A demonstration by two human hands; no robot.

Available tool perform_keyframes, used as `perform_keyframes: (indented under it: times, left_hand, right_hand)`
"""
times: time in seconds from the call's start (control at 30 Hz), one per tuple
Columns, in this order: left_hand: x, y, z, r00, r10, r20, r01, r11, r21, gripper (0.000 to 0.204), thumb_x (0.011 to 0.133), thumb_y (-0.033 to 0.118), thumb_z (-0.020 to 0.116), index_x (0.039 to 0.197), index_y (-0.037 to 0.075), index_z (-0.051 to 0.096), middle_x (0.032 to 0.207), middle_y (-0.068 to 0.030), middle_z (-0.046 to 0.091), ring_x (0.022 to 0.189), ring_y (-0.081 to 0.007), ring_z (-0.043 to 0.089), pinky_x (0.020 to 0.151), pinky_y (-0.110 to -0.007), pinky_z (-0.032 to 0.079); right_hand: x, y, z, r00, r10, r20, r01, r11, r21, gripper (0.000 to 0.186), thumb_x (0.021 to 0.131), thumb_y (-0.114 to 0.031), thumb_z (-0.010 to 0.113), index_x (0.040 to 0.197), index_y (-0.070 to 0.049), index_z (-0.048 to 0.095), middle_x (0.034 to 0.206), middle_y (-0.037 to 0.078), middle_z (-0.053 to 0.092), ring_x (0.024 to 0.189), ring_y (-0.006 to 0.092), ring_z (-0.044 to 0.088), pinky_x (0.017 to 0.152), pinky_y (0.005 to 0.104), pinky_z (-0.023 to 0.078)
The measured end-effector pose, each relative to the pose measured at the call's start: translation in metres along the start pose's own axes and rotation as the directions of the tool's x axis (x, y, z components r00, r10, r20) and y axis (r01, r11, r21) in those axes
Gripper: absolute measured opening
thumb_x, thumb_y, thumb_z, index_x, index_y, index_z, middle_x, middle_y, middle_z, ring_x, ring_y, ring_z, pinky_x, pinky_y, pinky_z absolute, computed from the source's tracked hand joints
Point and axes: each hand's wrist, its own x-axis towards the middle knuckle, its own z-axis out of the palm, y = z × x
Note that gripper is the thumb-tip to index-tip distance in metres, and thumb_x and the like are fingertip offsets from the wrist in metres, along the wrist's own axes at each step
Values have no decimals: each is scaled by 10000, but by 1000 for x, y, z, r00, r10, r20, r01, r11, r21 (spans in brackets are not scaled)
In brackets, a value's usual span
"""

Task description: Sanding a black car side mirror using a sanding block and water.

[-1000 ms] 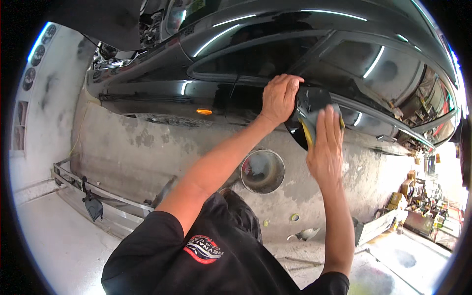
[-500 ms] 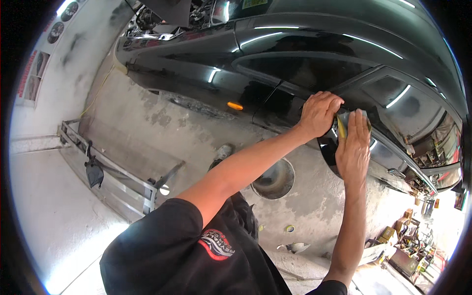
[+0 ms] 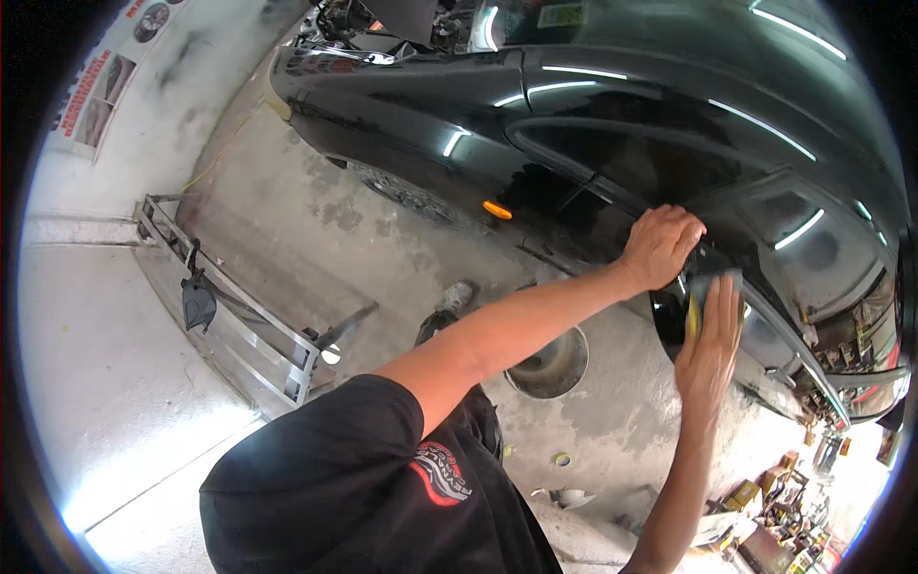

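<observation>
A black side mirror (image 3: pixel 667 316) juts out from the dark, glossy car (image 3: pixel 411 105). My left hand (image 3: pixel 662 249) is curled over the mirror's upper part, its fingertips bent against the housing. Just to the right, my right hand (image 3: pixel 712 335) lies with long, nearly straight fingers over a thin sheet or pad (image 3: pixel 694 314), grey with a yellow side, pressed to the mirror. Motion blurs these fingertips, and most of the sheet is hidden beneath them. The sheet looks like sandpaper, though its surface cannot be made out.
Below my left forearm a round metal basin (image 3: pixel 550 368) stands on the concrete floor. A metal frame (image 3: pixel 239 301) lies at left beside the white wall. A roll of tape (image 3: pixel 562 460) sits on the floor; boxes and clutter (image 3: pixel 775 517) fill the lower right.
The whole view has shifted, so the car and both hands appear farther right and lower. My right hand has slid a little lower on the mirror with the sheet; my left hand keeps its place.
</observation>
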Motion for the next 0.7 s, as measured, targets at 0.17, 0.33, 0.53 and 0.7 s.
perform_keyframes:
  times: [0.17, 0.33, 0.53, 0.7]
  left_hand:
    - [2, 10, 13, 1000, 16, -2, -17, 999, -33, 413, 1129, 328, 435, 1040, 60, 737, 1015, -187, 725, 986, -406, 667, 912, -521, 504]
    - [4, 7, 9, 998, 62, 8, -62, 998, -16, 410, 1129, 323, 440, 1053, 52, 738, 994, -185, 718, 975, -409, 670, 914, -515, 508]
    - [7, 10, 10, 997, 81, -10, -81, 997, 18, 414, 1126, 312, 447, 1058, 42, 753, 1027, -195, 728, 996, -417, 675, 895, -516, 513]
    - [8, 17, 21, 997, 67, 30, -65, 997, -45, 432, 1135, 325, 446, 1072, 36, 760, 1041, -189, 738, 983, -418, 681, 885, -489, 523]
  right_hand:
    - [-51, 9, 5, 994, 80, -69, -80, 997, 4, 643, 946, 3, 607, 1567, 74, 455, 1673, 252, 398, 1556, 445, 355, 1295, 537, 278]
    - [18, 3, -7, 991, 130, 34, -130, 992, 3, 698, 918, 46, 585, 1594, 71, 415, 1699, 238, 364, 1575, 439, 329, 1303, 530, 266]
    - [-57, 12, 1, 992, 120, -37, -117, 991, 72, 764, 849, 66, 610, 1590, 72, 420, 1692, 265, 364, 1579, 448, 325, 1301, 578, 232]
    - [33, 26, 4, 993, 21, -113, -20, 1000, 10, 636, 894, 13, 615, 1512, 102, 494, 1630, 284, 436, 1513, 466, 408, 1275, 568, 290]
